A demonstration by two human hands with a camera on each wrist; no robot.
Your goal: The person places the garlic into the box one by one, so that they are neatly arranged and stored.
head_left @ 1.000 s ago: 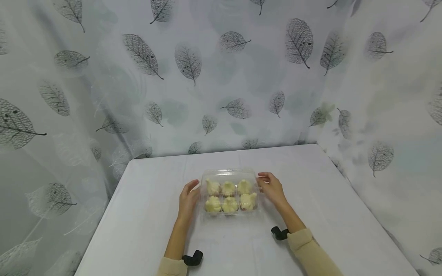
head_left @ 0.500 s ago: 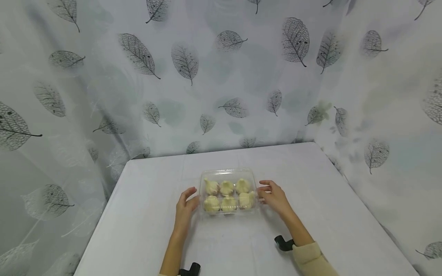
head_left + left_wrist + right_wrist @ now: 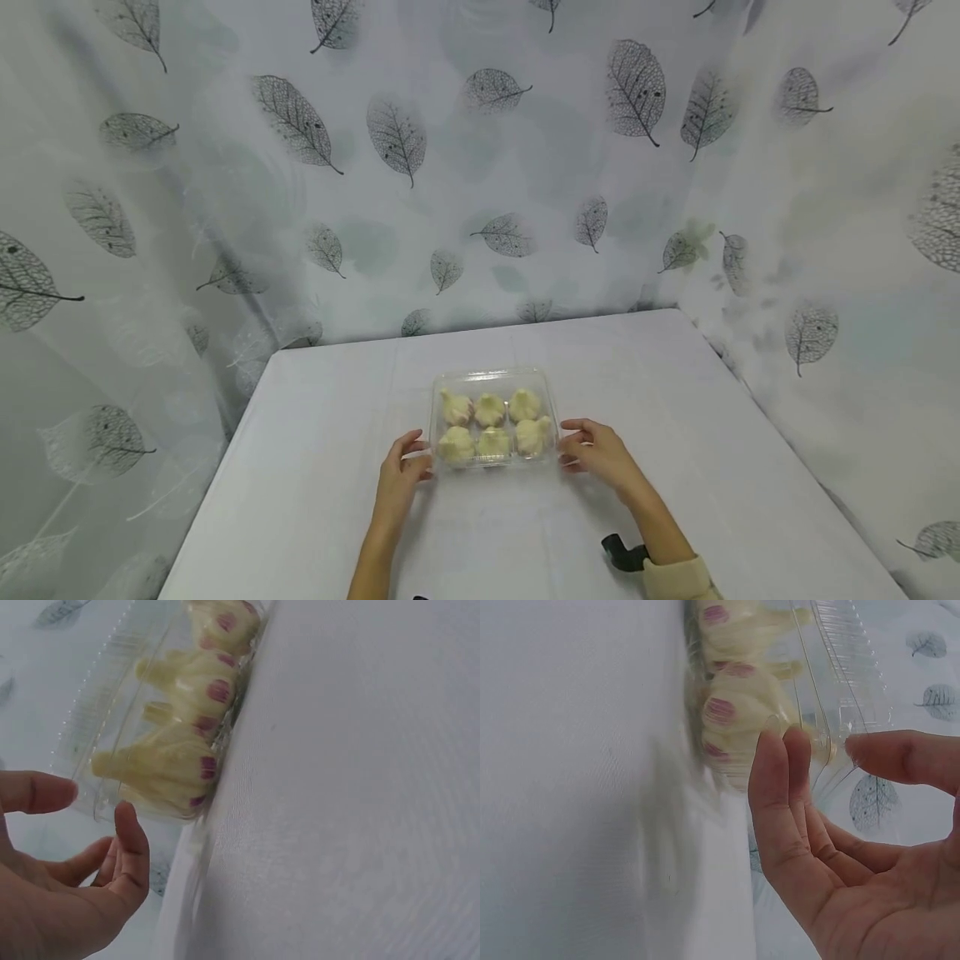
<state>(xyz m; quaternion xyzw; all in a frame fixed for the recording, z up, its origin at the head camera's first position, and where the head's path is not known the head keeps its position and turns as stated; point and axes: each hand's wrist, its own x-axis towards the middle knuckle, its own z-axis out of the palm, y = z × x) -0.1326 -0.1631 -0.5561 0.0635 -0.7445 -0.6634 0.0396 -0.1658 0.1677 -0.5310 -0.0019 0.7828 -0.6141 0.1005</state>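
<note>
A clear plastic box (image 3: 491,377) lies on the white tablecloth, holding several garlic bulbs (image 3: 490,410) in two rows. The bulbs are pale with purple patches, which show in the wrist views. At the box's left end is my left hand (image 3: 399,479), fingers loosely bent and thumb apart from them; its fingertips (image 3: 127,817) are very near the plastic. My right hand (image 3: 600,454) is at the right end in a similar pose, its fingertips (image 3: 769,742) at the box's edge. Whether either hand touches the plastic, I cannot tell.
The white-covered table (image 3: 322,417) extends around the box on all sides. Behind it and at both sides hang pale curtains (image 3: 480,167) printed with dark leaves. A black band piece (image 3: 624,554) sits on my right wrist, by a beige sleeve (image 3: 678,579).
Both hands have slid nearer to me along the box's ends, the right one more clearly. The box stays about where it was, while the head view has shifted slightly.
</note>
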